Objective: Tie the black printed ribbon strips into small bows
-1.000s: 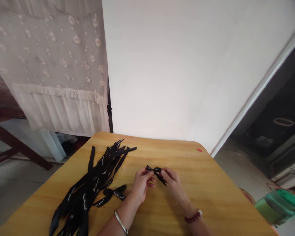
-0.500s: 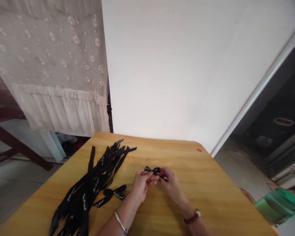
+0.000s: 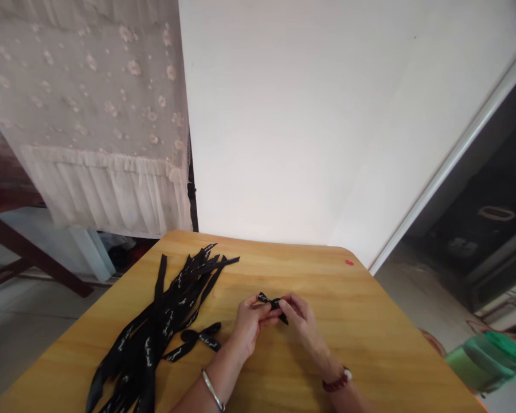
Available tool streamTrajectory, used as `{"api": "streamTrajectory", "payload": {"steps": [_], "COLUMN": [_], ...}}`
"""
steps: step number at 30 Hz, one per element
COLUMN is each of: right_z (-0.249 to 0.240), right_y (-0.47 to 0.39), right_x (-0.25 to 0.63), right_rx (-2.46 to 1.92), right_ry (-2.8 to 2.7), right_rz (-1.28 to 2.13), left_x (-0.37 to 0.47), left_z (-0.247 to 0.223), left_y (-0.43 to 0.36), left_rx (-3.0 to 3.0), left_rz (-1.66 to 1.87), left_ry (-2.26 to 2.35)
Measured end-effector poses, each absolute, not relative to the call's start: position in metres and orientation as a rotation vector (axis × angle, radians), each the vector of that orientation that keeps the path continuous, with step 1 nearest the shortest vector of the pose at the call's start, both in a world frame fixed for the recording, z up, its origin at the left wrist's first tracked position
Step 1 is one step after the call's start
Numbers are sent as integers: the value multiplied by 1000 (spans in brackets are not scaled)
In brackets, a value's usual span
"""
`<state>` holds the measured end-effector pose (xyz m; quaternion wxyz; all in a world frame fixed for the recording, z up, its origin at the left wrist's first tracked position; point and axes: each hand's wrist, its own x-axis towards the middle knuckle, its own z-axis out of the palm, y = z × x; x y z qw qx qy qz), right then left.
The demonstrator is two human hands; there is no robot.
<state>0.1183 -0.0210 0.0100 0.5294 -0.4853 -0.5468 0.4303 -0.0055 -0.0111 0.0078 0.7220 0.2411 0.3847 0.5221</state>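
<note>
A small black ribbon bow (image 3: 273, 302) with white lettering is held between both hands over the wooden table. My left hand (image 3: 250, 322) pinches its left side, fingers closed on it. My right hand (image 3: 300, 322) has thumb and fingertips closed on the right side of the bow, and one dark ribbon end hangs below the fingers. Part of the bow is hidden by the fingertips. Left of my left hand lies a looped black ribbon (image 3: 198, 339), beside a large pile of black printed ribbon strips (image 3: 163, 321).
The wooden table (image 3: 327, 287) has rounded far corners and meets a white panel (image 3: 284, 126) behind. A small red piece (image 3: 349, 263) lies near the far right corner. A green transparent container (image 3: 481, 361) stands beyond the right edge. A lace curtain (image 3: 112, 115) hangs at left.
My right fingers have shifted onto the bow's right loop, covering more of it. The bow has tilted, and a ribbon end now points down below it. The ribbons on the table have not moved.
</note>
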Motion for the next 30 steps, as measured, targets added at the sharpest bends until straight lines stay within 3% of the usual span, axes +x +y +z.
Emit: {"api": "streamTrajectory", "payload": {"steps": [19, 30], "right_z": [2, 6], "right_y": [-16, -17], "right_x": [120, 119], "right_rx": [-1228, -1188], "right_ry": [-1373, -1320], "right_rz": [857, 929], "left_x": [-4, -5], "left_z": [5, 10], "left_y": [-12, -15], "left_rx": [632, 644], "left_rz": [1094, 1054], "left_ry": [837, 794]}}
